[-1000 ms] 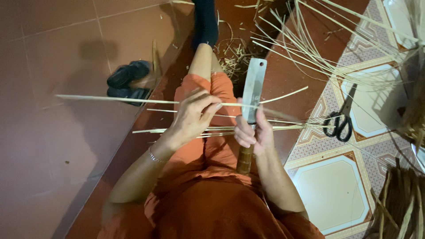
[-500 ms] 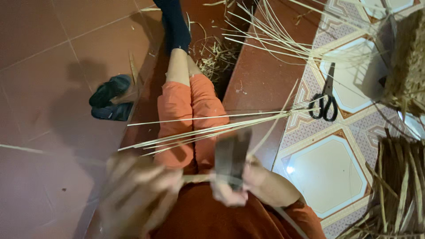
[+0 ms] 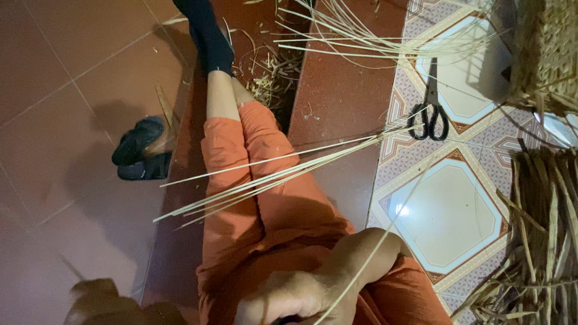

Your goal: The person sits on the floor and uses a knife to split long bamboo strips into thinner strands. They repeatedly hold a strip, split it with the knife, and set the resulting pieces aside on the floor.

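Your right hand (image 3: 295,298) is closed on a dark handle at bottom edge; a thin strip runs past it. Left hand (image 3: 99,298) is blurred, can't tell. Bamboo strips (image 3: 271,174) lie across your lap, ahead of both hands, long axis up-right toward the scissors (image 3: 428,117).

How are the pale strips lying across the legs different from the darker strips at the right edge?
The pale strips are thin, light yellow and few, fanned across the orange trousers. The darker strips are wider, brownish and heaped in a thick pile on the patterned tiles. The pale ones lie nearly straight; the darker ones look bent and tangled. Both are long plant strips.
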